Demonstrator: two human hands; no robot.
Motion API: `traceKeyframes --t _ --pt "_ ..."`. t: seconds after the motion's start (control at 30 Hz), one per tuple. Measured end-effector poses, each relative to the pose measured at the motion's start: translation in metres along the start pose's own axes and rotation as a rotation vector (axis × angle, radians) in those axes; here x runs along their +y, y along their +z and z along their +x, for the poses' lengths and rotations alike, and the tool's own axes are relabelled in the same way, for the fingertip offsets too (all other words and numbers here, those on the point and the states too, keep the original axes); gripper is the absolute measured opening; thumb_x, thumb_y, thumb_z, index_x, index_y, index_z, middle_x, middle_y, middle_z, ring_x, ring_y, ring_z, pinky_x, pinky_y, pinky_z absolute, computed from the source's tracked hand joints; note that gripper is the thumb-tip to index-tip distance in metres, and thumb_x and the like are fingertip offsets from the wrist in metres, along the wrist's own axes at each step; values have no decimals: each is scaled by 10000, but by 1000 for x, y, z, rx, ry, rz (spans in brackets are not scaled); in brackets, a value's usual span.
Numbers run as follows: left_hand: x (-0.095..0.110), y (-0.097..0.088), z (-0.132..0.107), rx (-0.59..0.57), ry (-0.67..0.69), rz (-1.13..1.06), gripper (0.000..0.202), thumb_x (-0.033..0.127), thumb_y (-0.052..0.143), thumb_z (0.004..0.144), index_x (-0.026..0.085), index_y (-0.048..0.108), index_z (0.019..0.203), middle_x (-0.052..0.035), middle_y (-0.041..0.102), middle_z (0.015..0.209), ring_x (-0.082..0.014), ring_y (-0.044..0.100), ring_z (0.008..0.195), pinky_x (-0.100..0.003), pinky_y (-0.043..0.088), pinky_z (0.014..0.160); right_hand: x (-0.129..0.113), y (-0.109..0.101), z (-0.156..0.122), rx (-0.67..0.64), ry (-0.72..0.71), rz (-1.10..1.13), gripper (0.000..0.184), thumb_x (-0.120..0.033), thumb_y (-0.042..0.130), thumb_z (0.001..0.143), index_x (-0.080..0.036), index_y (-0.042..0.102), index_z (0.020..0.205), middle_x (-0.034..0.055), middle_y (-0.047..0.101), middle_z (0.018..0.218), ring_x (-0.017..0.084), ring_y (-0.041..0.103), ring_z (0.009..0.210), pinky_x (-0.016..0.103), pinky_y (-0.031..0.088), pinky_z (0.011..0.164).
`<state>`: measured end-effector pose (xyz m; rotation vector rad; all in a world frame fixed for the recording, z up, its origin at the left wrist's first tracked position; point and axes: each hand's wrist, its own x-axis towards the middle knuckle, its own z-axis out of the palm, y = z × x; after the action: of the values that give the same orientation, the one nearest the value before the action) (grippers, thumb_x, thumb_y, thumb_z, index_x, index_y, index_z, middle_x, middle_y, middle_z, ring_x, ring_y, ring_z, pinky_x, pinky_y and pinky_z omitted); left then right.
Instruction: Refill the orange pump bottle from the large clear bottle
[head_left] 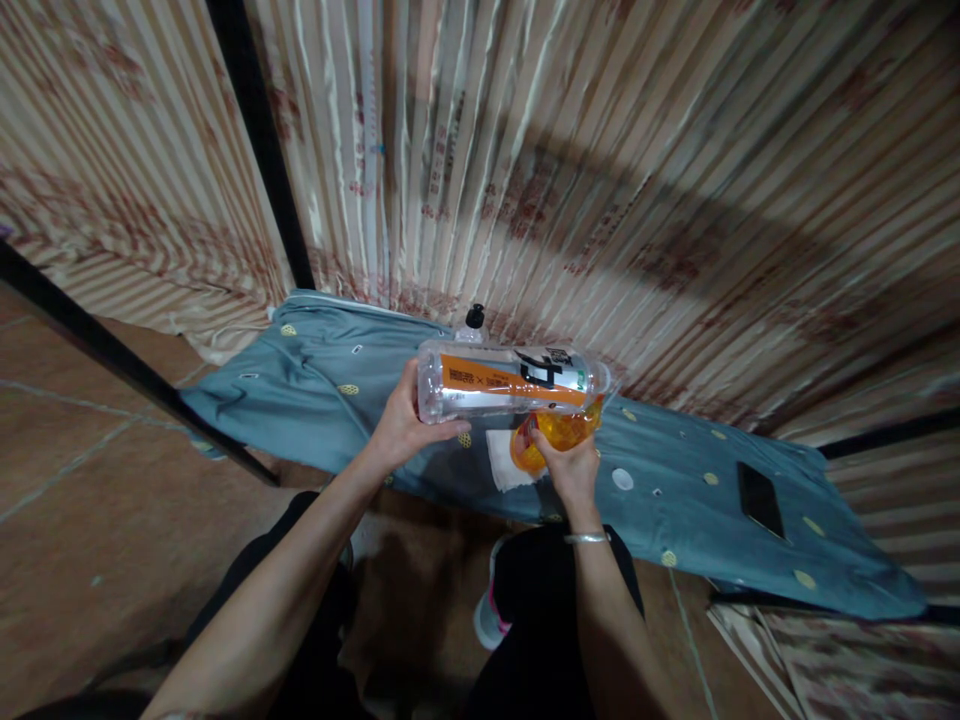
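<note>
My left hand [401, 425] is closed around the base end of a large clear plastic bottle [502, 382] with an orange and silver label. That bottle lies sideways in the air, its neck toward the right. Just below and partly behind it, my right hand [570, 468] grips a smaller bottle of orange liquid [529, 448], tilted with its upper end up to the right. The two necks are close together; whether they touch I cannot tell. Behind the clear bottle stands a transparent bottle with a black top [475, 317], mostly hidden. Under the orange bottle is a white tissue [501, 462].
A blue-green patterned cloth [675, 500] covers the narrow bench or table. On it lie a dark phone [760, 498] at the right and a small white oval [622, 479], perhaps a print. A pleated curtain [600, 180] hangs behind, and black poles [259, 130] stand at the left.
</note>
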<state>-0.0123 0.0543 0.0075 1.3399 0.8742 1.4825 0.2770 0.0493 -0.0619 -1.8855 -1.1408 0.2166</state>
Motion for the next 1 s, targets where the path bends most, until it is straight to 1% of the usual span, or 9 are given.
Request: traceKeyframes --t 0.13,0.2,0.33,0.43,0.63,0.7,0.87,1.0 --pt "-2 0 0 -4 12 -9 894 440 1068 532 183 609 1254 -105 784 1207 -334 758 1178 -465 615 1070 0 0 0 1 14 -8 935 -697 848 599 -102 680 1301 260 835 1138 458 786 1137 532 633 956" --pt "-3 -1 0 -5 20 -11 894 436 1069 536 180 611 1260 -105 784 1215 -330 759 1184 -454 617 1072 0 0 1 -3 15 -6 942 -699 847 591 -104 680 1301 260 835 1144 458 786 1139 535 633 955" --pt "-3 0 0 -12 18 -17 895 423 1067 539 179 603 1266 -102 781 1215 -331 755 1194 -460 605 1095 0 0 1 -2 11 3 925 -696 833 593 -99 691 1284 269 829 1155 457 783 1139 543 629 967" --pt "-1 0 0 -5 10 -25 899 409 1066 525 185 595 1258 -99 780 1202 -330 756 1179 -468 604 1095 -1 0 0 0 7 19 907 -690 827 597 -108 696 1280 258 831 1152 452 782 1137 543 628 969" --pt "0 1 0 5 7 -20 910 449 1076 515 186 606 1248 -115 790 1210 -359 764 1191 -499 611 1095 1 1 1 4 5 15 878 -705 830 595 -143 696 1257 233 841 1133 443 794 1102 541 627 957" --pt "-1 1 0 9 14 -17 902 450 1078 514 187 614 1241 -114 791 1213 -356 763 1190 -494 610 1091 1 0 1 6 7 11 870 -710 829 595 -154 696 1251 224 845 1122 438 797 1087 533 628 946" --pt "-2 0 -1 9 16 -5 899 456 1075 519 187 615 1243 -107 785 1213 -339 753 1183 -460 608 1076 -3 -2 0 -9 9 -14 881 -705 812 604 -120 698 1253 254 832 1139 455 792 1099 537 624 944" --pt "0 1 -1 -2 1 -15 911 455 1071 520 183 601 1253 -106 774 1205 -338 749 1178 -462 605 1069 -1 -1 0 -10 -15 7 847 -711 822 617 -153 688 1239 224 836 1142 444 791 1104 540 623 954"
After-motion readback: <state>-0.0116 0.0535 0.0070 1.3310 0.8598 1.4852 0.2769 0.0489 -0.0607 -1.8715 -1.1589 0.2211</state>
